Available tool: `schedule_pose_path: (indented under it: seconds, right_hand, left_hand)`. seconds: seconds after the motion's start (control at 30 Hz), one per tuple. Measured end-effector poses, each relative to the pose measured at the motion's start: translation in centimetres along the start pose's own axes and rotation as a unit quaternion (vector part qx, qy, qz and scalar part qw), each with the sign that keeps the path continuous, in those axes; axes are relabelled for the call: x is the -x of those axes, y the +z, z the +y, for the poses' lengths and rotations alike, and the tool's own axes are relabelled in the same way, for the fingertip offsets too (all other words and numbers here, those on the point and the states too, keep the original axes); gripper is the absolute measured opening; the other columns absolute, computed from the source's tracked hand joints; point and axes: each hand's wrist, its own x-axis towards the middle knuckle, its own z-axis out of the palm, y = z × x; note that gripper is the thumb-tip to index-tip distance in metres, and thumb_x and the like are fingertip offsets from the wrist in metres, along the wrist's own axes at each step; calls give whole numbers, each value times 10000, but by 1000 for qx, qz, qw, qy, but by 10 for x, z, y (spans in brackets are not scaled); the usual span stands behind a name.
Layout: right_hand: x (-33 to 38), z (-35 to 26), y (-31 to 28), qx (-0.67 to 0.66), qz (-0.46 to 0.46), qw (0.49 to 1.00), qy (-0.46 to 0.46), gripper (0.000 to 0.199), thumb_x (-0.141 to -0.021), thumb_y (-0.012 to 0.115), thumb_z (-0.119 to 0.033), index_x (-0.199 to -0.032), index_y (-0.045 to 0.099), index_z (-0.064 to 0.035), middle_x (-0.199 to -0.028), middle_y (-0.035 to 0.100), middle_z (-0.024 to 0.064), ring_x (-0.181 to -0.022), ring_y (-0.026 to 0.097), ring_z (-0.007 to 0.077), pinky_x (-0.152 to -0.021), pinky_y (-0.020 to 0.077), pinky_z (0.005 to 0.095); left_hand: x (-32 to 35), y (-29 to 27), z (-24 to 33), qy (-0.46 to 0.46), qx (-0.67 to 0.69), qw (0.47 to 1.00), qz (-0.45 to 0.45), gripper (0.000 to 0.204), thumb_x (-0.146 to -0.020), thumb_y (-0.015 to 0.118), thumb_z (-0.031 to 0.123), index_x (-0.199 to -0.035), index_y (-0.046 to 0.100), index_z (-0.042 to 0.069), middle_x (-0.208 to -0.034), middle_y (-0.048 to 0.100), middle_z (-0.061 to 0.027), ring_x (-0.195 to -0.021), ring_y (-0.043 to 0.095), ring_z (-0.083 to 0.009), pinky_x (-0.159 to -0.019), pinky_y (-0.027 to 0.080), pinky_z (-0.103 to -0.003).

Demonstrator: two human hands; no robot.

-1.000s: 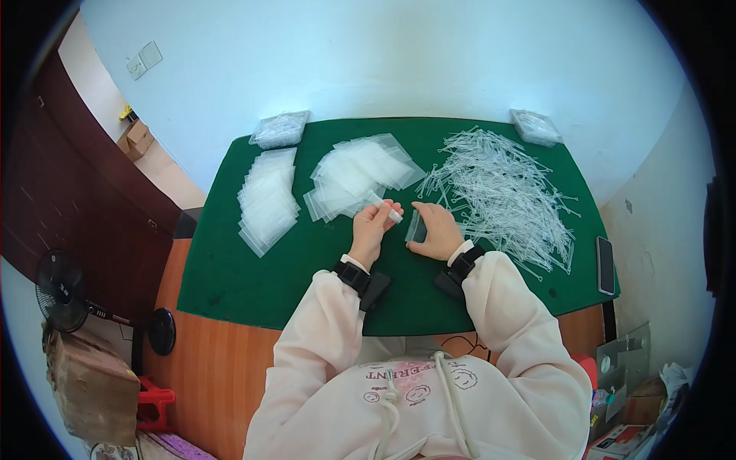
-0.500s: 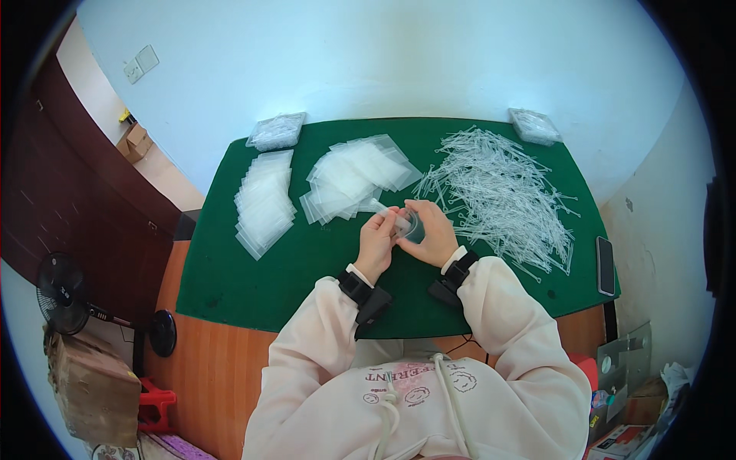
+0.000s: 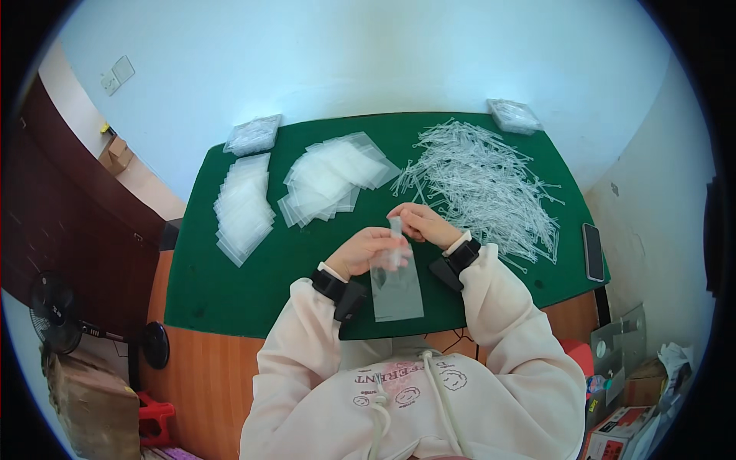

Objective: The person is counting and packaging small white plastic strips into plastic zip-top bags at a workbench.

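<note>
My left hand (image 3: 366, 250) and my right hand (image 3: 421, 223) meet over the near middle of the green table (image 3: 230, 291). Together they pinch the top of a clear plastic bag (image 3: 396, 282) that hangs down toward me. A small clear plastic piece (image 3: 395, 227) sticks up between the fingertips at the bag's mouth. To the right of my right hand lies a big heap of clear plastic sticks (image 3: 483, 184). Beyond my hands sits a loose pile of empty clear bags (image 3: 331, 176).
A stack of filled clear bags (image 3: 242, 207) lies at the left. Bundled packs rest at the far left corner (image 3: 253, 135) and far right corner (image 3: 514, 115). A dark phone (image 3: 593, 251) lies at the right edge. A fan (image 3: 54, 313) and cardboard boxes (image 3: 92, 406) stand on the floor.
My hands have drawn back toward me from the bag pile. A clear bag now hangs open below them, with a small plastic piece at its mouth.
</note>
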Motion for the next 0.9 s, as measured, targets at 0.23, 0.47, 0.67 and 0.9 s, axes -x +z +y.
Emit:
schedule_pose_path:
  seconds: [0.23,0.47,0.67,0.9]
  right_hand:
    - [-3,12,12,-3,25,1000,-1,122,-852,570,-175,-831,537,-60,-621,468,-57,-490,371,17,-426,293,175]
    - [-2,13,-14,132,37,991,7,121,-816,605,-159,-766,553,-61,-633,489,-56,-513,390,14,-440,296,185]
    - [0,9,-10,169,11,984,-45,146,-823,604,-168,-748,539,-62,-616,465,-71,-508,380,8,-434,292,180]
    - [-2,16,-7,173,-8,978,-114,160,-869,547,-212,-889,570,-55,-630,430,-68,-550,368,10,-489,296,180]
  left_hand:
    - [-6,0,-9,-15,-60,998,8,260,-868,546,186,-1045,533,-5,-987,599,-95,-823,625,-199,-670,512,-293]
    - [-6,-12,-5,118,-182,970,107,304,-793,645,123,-1049,529,10,-1038,560,-60,-822,589,-141,-728,489,-262]
    - [0,-18,-7,174,-421,890,35,249,-711,707,96,-908,569,33,-917,539,-25,-725,521,-96,-644,442,-237]
    - [-2,-9,-5,228,-406,882,78,153,-697,707,80,-778,583,38,-858,534,-28,-671,505,-87,-577,415,-218]
